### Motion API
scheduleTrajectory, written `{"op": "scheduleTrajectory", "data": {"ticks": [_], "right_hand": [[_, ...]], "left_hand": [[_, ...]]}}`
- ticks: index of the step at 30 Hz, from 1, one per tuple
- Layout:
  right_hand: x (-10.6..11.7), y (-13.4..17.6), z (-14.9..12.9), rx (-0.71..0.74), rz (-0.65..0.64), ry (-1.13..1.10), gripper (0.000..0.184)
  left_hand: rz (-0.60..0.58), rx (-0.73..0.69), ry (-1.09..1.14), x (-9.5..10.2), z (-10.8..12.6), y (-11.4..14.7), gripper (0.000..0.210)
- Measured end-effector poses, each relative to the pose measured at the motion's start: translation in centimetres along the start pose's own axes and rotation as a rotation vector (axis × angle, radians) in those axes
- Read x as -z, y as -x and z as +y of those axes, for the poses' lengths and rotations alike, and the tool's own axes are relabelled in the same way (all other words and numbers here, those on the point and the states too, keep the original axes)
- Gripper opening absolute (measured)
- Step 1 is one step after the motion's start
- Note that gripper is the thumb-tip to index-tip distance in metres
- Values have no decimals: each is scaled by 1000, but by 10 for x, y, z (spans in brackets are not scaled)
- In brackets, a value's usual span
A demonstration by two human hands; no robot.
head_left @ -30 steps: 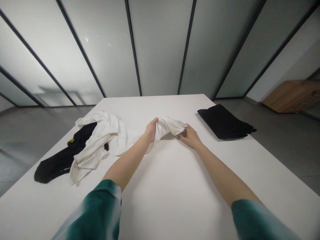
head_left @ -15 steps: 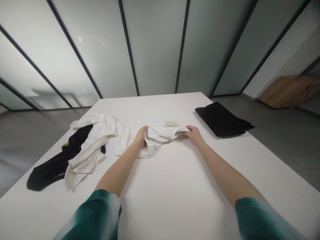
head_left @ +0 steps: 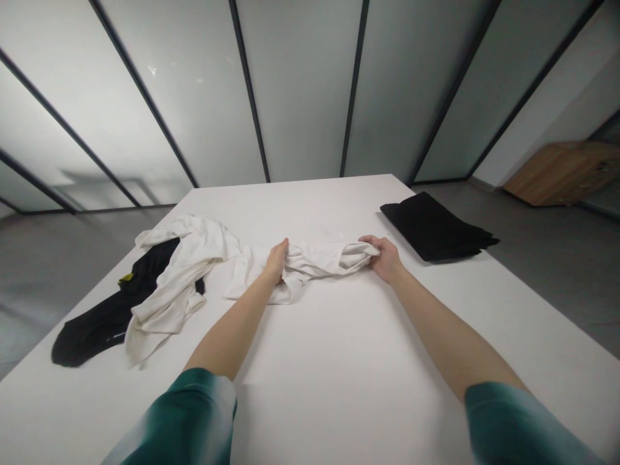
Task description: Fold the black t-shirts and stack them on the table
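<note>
A crumpled white garment [head_left: 320, 260] stretches across the middle of the white table [head_left: 358, 361]; its exact kind does not show. My left hand [head_left: 277, 259] grips it near its left part, and a loose flap of the cloth lies on the tabletop around that wrist. At the right end my right hand [head_left: 385, 257] is closed on the bunched edge, where the fabric forms an open fold. The cloth hides part of the fingers of both hands.
On the left, a rumpled white garment [head_left: 203, 242] lies over a black garment [head_left: 97, 326] with a small yellow patch. A folded stack of black cloth [head_left: 433, 229] rests near the right edge. Frosted glass panels [head_left: 300, 90] stand behind the table.
My right hand has shifted slightly right and turned, and the garment's right end is now more bunched. The cloth's raised back edge looks lower. My left hand has barely moved.
</note>
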State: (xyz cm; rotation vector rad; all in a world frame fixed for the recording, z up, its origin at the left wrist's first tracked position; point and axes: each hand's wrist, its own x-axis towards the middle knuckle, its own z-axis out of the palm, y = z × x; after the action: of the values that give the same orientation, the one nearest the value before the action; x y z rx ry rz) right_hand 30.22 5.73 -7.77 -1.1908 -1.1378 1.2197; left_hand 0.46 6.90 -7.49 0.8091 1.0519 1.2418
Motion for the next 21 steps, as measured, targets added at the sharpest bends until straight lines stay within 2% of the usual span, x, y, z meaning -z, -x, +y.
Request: {"op": "scheduleTrajectory", "data": {"ticks": [4,7,10,12,16,18,21], "right_hand": [[-6,-1,6,13,54,80,29],[-10,-4,13,67,140,117,32],[-11,-6,17,132,257,164,39],[-11,-6,17,145,317,175,40],[-12,-7,12,161,342,145,33],[-12,-6,11,154,326,135,31],[-12,-4,11,144,268,200,26]], "left_hand": [[-58,-113,-134,-3,5,8,19],[-69,-110,-176,-4,7,10,12],[-25,-105,-121,-4,8,9,9],[9,-51,-30,-3,10,8,10],[30,183,162,3,16,3,19],[56,211,209,8,18,0,20],[98,177,223,13,18,-4,19]]}}
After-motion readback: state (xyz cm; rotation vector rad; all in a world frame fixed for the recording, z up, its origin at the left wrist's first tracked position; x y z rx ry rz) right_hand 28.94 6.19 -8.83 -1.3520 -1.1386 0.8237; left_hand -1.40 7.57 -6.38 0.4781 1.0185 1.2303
